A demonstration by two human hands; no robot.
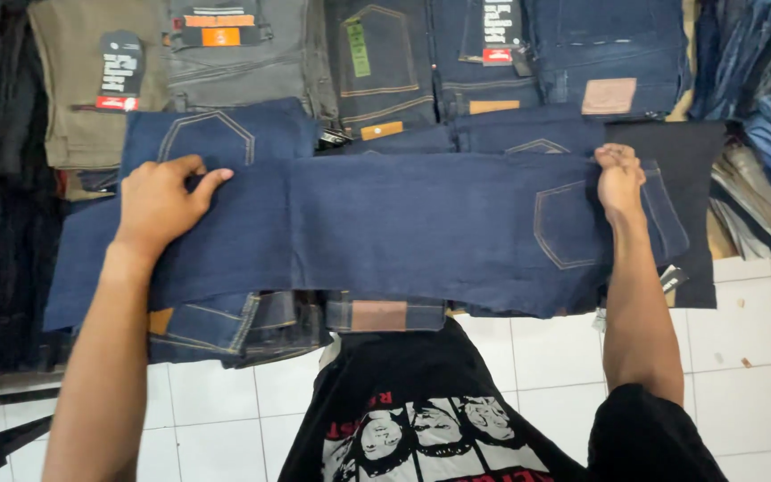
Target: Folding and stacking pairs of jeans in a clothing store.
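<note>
Left fingers: the person's left hand (161,198) is lying nearly flat on the folded dark blue jeans (385,232), fingers spread and slightly curled, pressing down on the leg end rather than pinching it.
Right fingers: the right hand (619,178) is closing into a fist over the waist end of the same jeans, just above the stitched back pocket (573,225), bunching the upper edge of the cloth.
Jeans: they are stretching crosswise between the two hands, lying on top of a stack of other folded jeans (252,326) whose leather patches are peeking out below the near edge.
Behind the jeans: rows of folded trousers, an olive pair (73,98) and a grey pair (243,54) with hang tags, and darker denim (609,54), are lying beyond the far edge.
Below the jeans: a white tiled floor (760,339) and the person's black printed shirt (421,419) are showing.
Doing it well: judging by the grip, keeping the left palm flat while the right hand is pulling evenly should be holding the fold smooth and square with the stack.
</note>
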